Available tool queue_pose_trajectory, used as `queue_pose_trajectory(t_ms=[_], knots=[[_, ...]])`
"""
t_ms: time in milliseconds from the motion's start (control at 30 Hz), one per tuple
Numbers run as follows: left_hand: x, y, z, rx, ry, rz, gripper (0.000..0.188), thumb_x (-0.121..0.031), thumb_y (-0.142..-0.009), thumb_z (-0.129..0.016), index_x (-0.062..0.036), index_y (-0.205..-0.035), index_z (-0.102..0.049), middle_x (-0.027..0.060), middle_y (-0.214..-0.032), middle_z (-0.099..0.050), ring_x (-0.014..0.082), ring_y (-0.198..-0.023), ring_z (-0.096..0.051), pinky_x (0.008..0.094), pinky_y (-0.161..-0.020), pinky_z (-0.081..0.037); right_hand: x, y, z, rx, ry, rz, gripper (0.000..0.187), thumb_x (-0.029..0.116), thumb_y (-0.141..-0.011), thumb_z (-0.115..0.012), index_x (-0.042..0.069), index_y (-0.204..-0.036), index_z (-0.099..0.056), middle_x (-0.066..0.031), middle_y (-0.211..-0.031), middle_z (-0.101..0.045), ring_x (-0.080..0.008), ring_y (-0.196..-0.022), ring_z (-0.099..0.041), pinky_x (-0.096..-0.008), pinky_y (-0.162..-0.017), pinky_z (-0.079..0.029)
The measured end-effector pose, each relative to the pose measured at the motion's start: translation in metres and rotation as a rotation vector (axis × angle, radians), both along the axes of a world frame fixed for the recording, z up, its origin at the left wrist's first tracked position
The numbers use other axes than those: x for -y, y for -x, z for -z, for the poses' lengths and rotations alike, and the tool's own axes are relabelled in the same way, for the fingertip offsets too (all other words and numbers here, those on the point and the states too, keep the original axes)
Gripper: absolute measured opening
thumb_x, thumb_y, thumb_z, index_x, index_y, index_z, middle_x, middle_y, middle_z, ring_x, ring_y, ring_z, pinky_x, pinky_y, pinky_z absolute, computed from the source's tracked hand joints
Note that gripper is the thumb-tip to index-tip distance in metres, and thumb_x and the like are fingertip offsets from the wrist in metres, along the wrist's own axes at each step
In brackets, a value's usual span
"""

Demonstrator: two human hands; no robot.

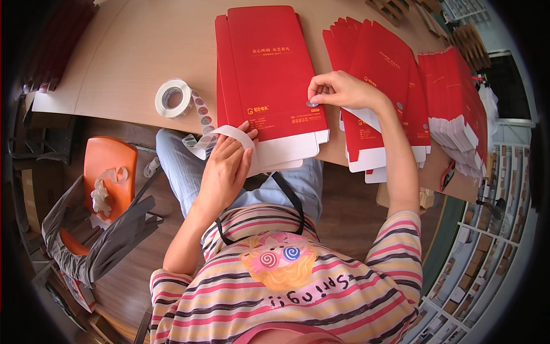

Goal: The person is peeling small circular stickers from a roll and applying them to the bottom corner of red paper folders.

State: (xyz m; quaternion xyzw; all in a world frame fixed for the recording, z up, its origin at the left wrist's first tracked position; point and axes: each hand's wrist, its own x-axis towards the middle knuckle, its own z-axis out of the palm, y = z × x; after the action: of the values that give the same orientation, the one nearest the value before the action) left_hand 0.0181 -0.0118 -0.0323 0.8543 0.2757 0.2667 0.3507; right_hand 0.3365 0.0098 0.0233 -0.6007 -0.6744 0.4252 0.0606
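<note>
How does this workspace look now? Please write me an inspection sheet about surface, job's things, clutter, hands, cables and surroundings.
Surface: light wooden table, carrying the work.
Job's things: front pile of red cartons; second pile to its right; partly unwound sticker roll to its left.
Clutter: orange chair with crumpled white material on it; grey cloth beside.
Left hand: pale strip across its fingers.
Right hand: pinching round sticker near front pile's right edge.
Cables: nothing seen.
Surroundings: shelves with boxes, right; brown floor.
</note>
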Motion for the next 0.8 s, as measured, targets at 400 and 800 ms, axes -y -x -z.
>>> queue_pose_trajectory(t_ms=[400, 800], knots=[[-0.003, 0.002, 0.001, 0.019, -0.075, -0.002, 0.021, -0.001, -0.093, -0.051, 0.0089, -0.104, -0.066, 0.0195, -0.117, -0.065, 0.0350, -0.126, -0.052, 0.0483, -0.109, -0.037, 0.044, 0.035, 0.011, 0.325, -0.485, 0.465, 0.036, 0.030, -0.080, -0.079, 0.002, -0.094, -0.062, -0.0096, -0.076, -0.065, -0.0174, -0.071, -0.063, -0.0313, -0.066, -0.051], [0.016, 0.018, 0.008, 0.065, -0.044, -0.013, 0.024, 0.000, -0.092, -0.052, 0.0078, -0.111, -0.065, 0.0188, -0.124, -0.062, 0.0359, -0.130, -0.049, 0.0493, -0.111, -0.035, 0.080, 0.056, 0.049, -0.272, -0.374, 0.901, 0.027, 0.018, -0.087, -0.073, -0.004, -0.099, -0.064, -0.0089, -0.084, -0.069, -0.0129, -0.076, -0.064, -0.0268, -0.068, -0.051]])
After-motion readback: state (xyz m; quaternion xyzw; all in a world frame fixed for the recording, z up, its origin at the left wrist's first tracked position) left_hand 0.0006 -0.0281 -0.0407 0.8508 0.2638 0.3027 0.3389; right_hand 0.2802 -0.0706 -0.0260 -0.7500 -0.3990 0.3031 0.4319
